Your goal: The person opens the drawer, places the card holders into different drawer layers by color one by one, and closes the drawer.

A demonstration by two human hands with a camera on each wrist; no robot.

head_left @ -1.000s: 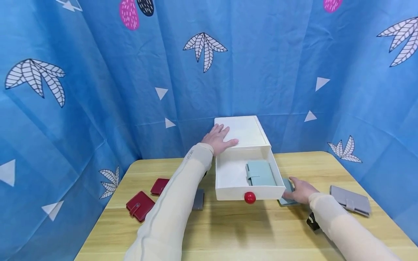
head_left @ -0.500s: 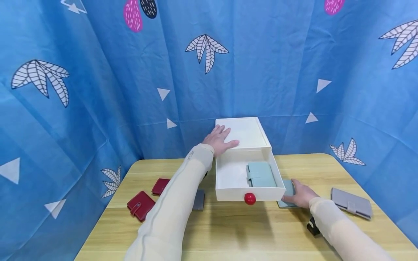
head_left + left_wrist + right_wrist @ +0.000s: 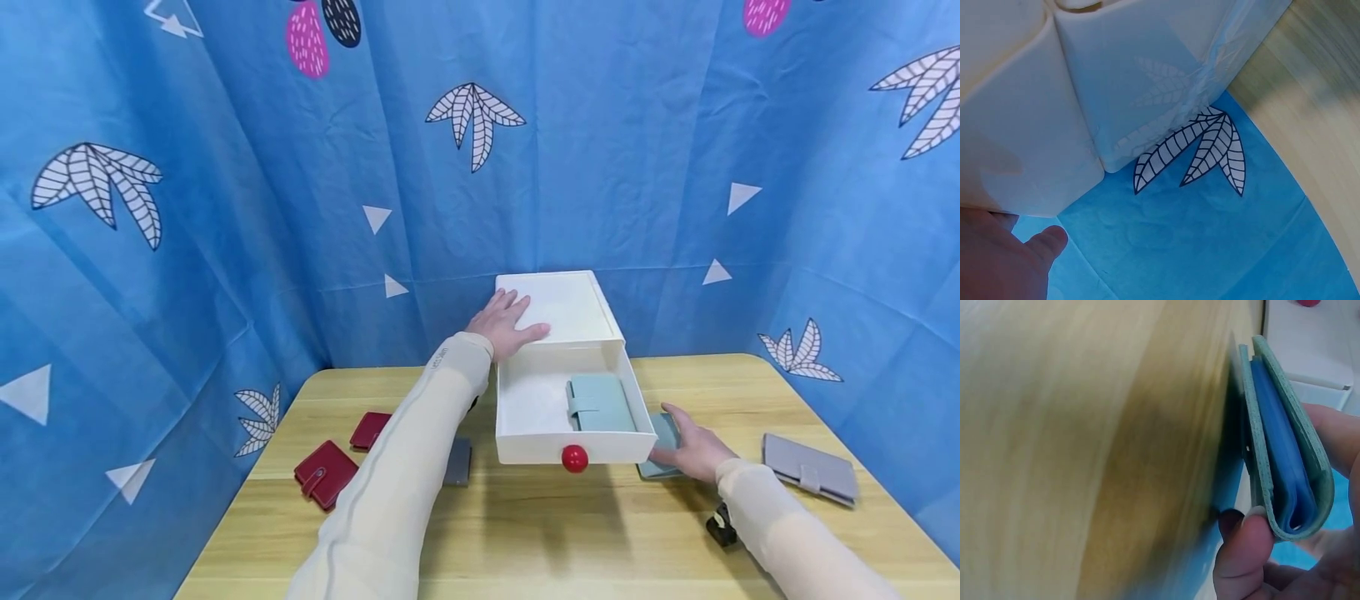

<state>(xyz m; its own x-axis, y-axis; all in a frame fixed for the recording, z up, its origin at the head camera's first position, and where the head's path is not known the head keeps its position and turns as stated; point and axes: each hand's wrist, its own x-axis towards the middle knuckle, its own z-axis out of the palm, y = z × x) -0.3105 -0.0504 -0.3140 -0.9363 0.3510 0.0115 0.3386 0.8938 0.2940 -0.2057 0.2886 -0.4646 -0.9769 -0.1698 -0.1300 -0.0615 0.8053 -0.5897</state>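
On the wooden table, backed by a blue curtain printed with leaves and triangles, I see a white box whose drawer is pulled out toward the person. The left hand rests palm down on the box's top near its left front corner, fingers spread apart. Just beside the drawer's right wall, the right hand has its thumb and fingers on opposite sides of a pale green wallet, pinching it; from the right wrist the blue inner sleeves show between its covers. (Whether it is clear of the tabletop I can't tell.) A second green wallet lies flat in the right half of the drawer, its strap toward the left, behind the red knob on the front. Further right, near the right forearm, lies a grey wallet with a strap. Over on the left are two red wallets, the larger one nearer the person and the smaller partly hidden by the left sleeve, while a dark grey wallet peeks out between that sleeve and the drawer.
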